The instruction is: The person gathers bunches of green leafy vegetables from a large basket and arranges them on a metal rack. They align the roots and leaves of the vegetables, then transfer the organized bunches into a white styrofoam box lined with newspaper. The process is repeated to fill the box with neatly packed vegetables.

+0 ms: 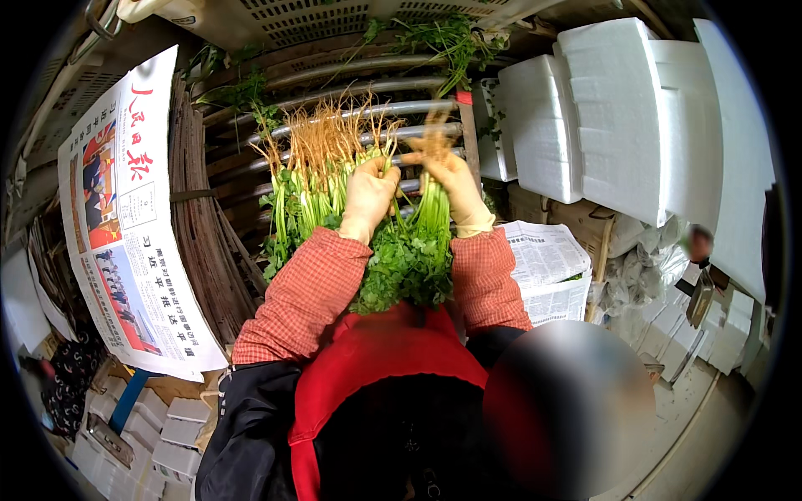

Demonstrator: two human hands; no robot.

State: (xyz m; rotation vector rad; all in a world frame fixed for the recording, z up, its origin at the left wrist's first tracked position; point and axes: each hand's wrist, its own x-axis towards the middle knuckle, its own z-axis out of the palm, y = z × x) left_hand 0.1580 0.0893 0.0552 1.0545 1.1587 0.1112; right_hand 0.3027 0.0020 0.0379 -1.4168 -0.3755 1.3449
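Both my hands wear pale rubber gloves. My right hand [456, 191] grips a bunch of leafy herb stalks [433, 210], likely coriander or Chinese celery. Its brown roots [435, 131] point away from me and are blurred. My left hand [369, 197] is beside it, with thumb and fingers pinched around a thin stalk. Green leaves [404, 269] hang between my forearms, over a red apron [382, 357]. Left of my left hand, more rooted stalks [313, 194] lie side by side on a rack of metal bars [407, 108], roots facing away.
A stack of newspapers [135, 219] stands at left. White foam boxes [614, 119] line the right, above a newspaper-lined box [554, 300] and clear plastic bags [645, 275]. Loose herbs [454, 47] lie at the far end, before a slotted plastic crate [307, 19].
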